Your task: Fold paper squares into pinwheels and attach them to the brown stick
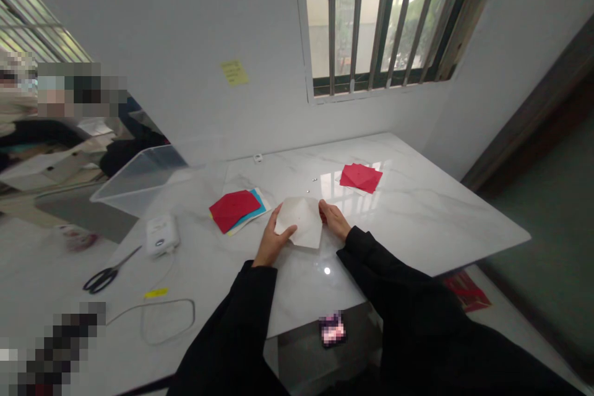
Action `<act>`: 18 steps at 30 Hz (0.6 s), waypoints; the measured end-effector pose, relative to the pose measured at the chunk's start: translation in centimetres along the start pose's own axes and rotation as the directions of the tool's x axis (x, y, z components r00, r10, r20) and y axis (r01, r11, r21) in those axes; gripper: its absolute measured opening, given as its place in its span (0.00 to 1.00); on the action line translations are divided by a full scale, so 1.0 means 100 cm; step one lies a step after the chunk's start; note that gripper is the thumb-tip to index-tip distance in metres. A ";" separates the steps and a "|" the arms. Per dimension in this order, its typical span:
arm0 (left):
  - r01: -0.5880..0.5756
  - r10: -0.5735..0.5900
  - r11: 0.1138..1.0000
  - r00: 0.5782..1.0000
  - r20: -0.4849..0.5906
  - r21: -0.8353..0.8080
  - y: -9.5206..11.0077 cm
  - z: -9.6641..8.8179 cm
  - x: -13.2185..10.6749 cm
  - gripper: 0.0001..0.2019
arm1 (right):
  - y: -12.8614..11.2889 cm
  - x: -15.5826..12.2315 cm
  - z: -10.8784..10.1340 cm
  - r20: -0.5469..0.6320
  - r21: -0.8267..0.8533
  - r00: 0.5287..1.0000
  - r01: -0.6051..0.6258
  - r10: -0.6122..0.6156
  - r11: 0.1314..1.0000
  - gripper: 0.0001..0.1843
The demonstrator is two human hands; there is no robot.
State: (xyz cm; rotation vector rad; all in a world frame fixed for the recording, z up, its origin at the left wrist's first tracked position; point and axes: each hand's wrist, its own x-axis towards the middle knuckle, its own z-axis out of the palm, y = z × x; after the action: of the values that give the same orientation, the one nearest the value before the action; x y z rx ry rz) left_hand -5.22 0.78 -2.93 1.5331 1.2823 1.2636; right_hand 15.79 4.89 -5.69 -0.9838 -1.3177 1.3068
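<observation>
A white sheet of paper (302,221), partly folded, lies on the white marble table (417,210) in front of me. My left hand (271,240) grips its left edge, thumb on top of the sheet. My right hand (334,219) pinches its right edge, where a bit of red shows under the fingers. Both arms wear black sleeves. A stack of coloured paper (236,209) with a red sheet on top lies just left of the sheet. A pile of folded red paper (361,177) lies beyond to the right.
A clear plastic bin (139,180) stands at the back left. Near it are a white device (161,235) with a cable, black scissors (109,272) and a yellow tag (156,292). Another person sits at far left. Red paper (466,291) lies on the floor at right.
</observation>
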 end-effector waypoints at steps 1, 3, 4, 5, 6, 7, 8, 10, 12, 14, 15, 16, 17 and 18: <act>0.010 -0.010 1.000 1.000 0.004 -0.015 0.002 0.000 -0.001 0.41 | -0.001 -0.001 0.000 -0.002 -0.084 0.999 0.033 -0.033 0.996 0.34; 0.035 -0.034 0.997 0.999 0.018 -0.074 0.006 0.001 -0.003 0.42 | -0.003 -0.004 -0.001 0.019 -0.208 0.996 0.091 -0.089 0.974 0.32; 0.060 -0.056 0.990 0.998 0.033 -0.128 0.008 0.002 -0.004 0.42 | -0.004 -0.005 -0.001 0.044 -0.244 0.994 0.109 -0.102 0.964 0.29; 0.094 -0.085 0.975 0.995 0.054 -0.202 0.011 0.002 -0.005 0.42 | -0.005 -0.005 -0.001 0.066 -0.258 0.993 0.115 -0.102 0.959 0.27; 0.135 -0.118 0.947 0.990 0.074 -0.290 0.013 0.002 -0.006 0.42 | -0.005 -0.005 -0.001 0.082 -0.256 0.992 0.112 -0.094 0.960 0.25; 0.176 -0.151 0.907 0.984 0.095 -0.382 0.016 0.002 -0.006 0.41 | -0.004 -0.004 0.000 0.088 -0.240 0.993 0.103 -0.084 0.965 0.23; 0.212 -0.179 0.857 0.977 0.114 -0.469 0.018 0.002 -0.007 0.40 | -0.003 -0.003 0.000 0.085 -0.210 0.994 0.091 -0.074 0.973 0.22; 0.257 -0.218 0.763 0.966 0.139 -0.593 0.022 0.000 -0.006 0.40 | 0.000 0.000 0.000 0.059 -0.120 0.997 0.064 -0.058 0.991 0.22; 0.291 -0.251 0.706 0.955 0.156 -0.646 0.022 -0.001 -0.004 0.40 | 0.003 0.004 -0.001 0.013 -0.018 0.999 0.033 -0.033 0.999 0.23; 0.332 -0.292 0.702 0.941 0.170 -0.630 0.020 -0.002 -0.001 0.39 | 0.005 0.007 -0.003 -0.030 0.054 0.999 0.012 -0.011 0.998 0.23; 0.345 -0.307 0.720 0.937 0.169 -0.602 0.019 -0.001 0.000 0.38 | 0.005 0.007 -0.004 -0.044 0.070 0.999 0.009 -0.006 0.998 0.23; 0.351 -0.315 0.746 0.935 0.165 -0.566 0.017 0.000 0.001 0.35 | 0.005 0.007 -0.004 -0.051 0.074 0.999 0.010 -0.006 0.997 0.23; 0.350 -0.315 0.774 0.936 0.159 -0.528 0.015 0.002 0.002 0.32 | 0.005 0.007 -0.004 -0.052 0.069 0.999 0.014 -0.010 0.998 0.23; 0.344 -0.310 0.798 0.938 0.152 -0.495 0.013 0.004 0.003 0.30 | 0.004 0.006 -0.003 -0.048 0.060 0.999 0.019 -0.016 0.998 0.23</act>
State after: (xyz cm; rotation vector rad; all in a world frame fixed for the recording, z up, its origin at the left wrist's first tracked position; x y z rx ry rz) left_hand -4.54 0.78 -1.69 0.9113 1.0008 1.1918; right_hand 15.99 5.55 -6.07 -0.9541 -1.2404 1.2953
